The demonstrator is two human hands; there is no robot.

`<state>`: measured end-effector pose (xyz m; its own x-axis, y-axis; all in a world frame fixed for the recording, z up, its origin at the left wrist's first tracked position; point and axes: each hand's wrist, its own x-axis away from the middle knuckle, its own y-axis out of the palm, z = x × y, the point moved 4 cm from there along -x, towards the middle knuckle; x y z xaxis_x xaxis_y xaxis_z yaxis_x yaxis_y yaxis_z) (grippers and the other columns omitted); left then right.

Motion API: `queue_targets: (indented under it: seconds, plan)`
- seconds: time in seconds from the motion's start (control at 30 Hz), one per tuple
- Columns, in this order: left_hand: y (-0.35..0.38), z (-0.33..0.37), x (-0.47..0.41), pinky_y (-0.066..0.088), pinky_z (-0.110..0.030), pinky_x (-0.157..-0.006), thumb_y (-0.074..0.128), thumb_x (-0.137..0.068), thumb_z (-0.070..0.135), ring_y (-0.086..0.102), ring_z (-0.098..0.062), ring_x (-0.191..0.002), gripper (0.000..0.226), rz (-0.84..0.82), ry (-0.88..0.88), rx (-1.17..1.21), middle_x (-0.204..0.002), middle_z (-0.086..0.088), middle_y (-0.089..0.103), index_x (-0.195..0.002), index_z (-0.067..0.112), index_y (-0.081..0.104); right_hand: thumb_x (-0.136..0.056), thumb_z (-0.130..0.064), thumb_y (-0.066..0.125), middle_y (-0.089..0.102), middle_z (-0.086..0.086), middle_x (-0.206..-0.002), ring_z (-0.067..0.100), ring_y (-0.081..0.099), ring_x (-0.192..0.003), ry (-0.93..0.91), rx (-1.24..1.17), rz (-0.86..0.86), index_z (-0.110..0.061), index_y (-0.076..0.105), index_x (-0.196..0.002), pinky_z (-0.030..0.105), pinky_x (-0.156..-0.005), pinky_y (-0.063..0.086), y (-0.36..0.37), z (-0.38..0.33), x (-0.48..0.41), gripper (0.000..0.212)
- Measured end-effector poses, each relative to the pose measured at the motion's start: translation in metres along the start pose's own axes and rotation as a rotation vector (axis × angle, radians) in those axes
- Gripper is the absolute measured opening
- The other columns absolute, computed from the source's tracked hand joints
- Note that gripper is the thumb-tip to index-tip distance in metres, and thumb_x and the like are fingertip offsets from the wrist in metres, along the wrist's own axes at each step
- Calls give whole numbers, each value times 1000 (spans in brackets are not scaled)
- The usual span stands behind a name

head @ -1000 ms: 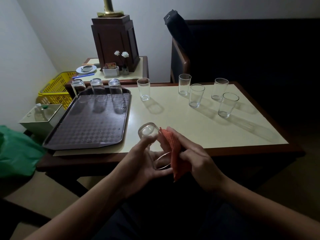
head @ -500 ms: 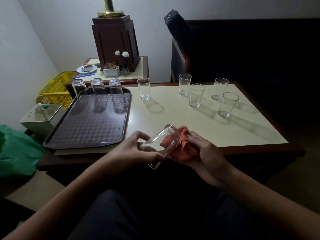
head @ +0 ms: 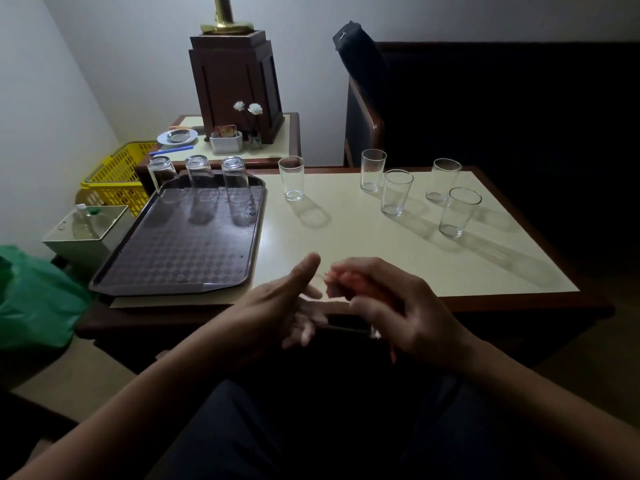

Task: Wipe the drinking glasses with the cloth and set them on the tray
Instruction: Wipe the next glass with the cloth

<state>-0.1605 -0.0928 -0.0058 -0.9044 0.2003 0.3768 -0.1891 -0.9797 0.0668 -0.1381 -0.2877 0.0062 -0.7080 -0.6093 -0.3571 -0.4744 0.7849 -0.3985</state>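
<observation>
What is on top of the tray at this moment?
Three drinking glasses stand upside down along the far edge of the tray. Nothing covers the tray, so none is hidden.

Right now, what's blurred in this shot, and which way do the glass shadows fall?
Head view: the left hand, right hand and cloth are motion-blurred; the glasses on the table are sharp, their shadows running toward the near right; the room is dim.
</observation>
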Motion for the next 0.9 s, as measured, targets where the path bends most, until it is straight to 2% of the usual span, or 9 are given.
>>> queue_targets:
  seconds: [0.13, 0.23, 0.33, 0.4, 0.47, 0.57, 0.67, 0.77, 0.9]
  plan:
    - [8, -11, 0, 37, -24, -52, 60, -90, 67, 56, -21, -62, 71, -102, -112, 153, -84, -17, 66, -114, 0, 58, -92, -14, 82, 60, 5, -150, 22, 51, -143, -399, 510, -111, -10, 72, -132, 40, -117, 44, 5, -16, 4, 41]
    - [0, 1, 2, 44, -25, -56, 68, -93, 48, 57, -26, -69, 61, -20, 77, 49, -102, -23, 64, -126, -1, 52, -87, -17, 87, 63, -4, -145, 15, 62, -133, 9, 163, 4, -25, 66, -140, 36, -108, 52, -7, 3, 1, 58]
    - [2, 16, 13, 52, -32, -68, 70, -94, 29, 60, -28, -84, 39, -82, 313, -169, -123, -18, 61, -129, 16, 57, -94, -22, 71, 65, 16, -138, 20, 75, -112, 553, -618, -111, -21, 60, -144, 38, -87, 62, -9, 15, 2, 51]
    - [5, 16, 15, 53, -35, -72, 70, -93, 24, 61, -28, -85, 41, -106, 396, -254, -125, -15, 60, -130, 16, 55, -97, -25, 64, 62, 21, -144, 31, 69, -126, 662, -828, -159, -14, 57, -146, 56, -102, 58, -7, 19, 6, 51]
    - [8, 11, 9, 53, -34, -67, 72, -95, 26, 61, -31, -79, 38, -52, 366, -207, -119, -21, 62, -127, 12, 56, -95, -26, 71, 68, 11, -139, 28, 68, -127, 486, -551, -148, -22, 63, -141, 58, -112, 51, -6, 15, 6, 47]
    - [6, -5, -4, 48, -27, -51, 64, -95, 40, 57, -26, -60, 46, 47, 9, 193, -93, -23, 67, -117, 1, 56, -87, -26, 87, 61, -4, -147, 17, 58, -135, -65, 372, -70, -30, 67, -139, 42, -116, 48, -6, -6, 4, 56]
    - [5, -11, -3, 47, -24, -48, 61, -97, 45, 57, -24, -56, 46, 17, -97, 287, -85, -20, 66, -114, 3, 55, -86, -24, 89, 55, 3, -154, 22, 51, -141, -345, 563, -79, -23, 65, -141, 36, -116, 43, -1, -9, 6, 60]
    - [5, 5, 2, 51, -29, -56, 79, -88, 28, 59, -30, -67, 45, -18, 189, 89, -108, -23, 65, -118, 3, 56, -85, -31, 88, 65, 2, -140, 11, 70, -117, 159, -57, 52, -32, 60, -143, 27, -96, 56, -15, 4, 0, 65]
    - [6, 22, 17, 60, -46, -79, 84, -83, 7, 63, -43, -92, 51, -141, 532, -180, -125, -27, 57, -127, 12, 60, -90, -50, 70, 64, 26, -140, 40, 70, -120, 821, -973, -127, -9, 57, -146, 51, -85, 64, -3, 19, 11, 71]
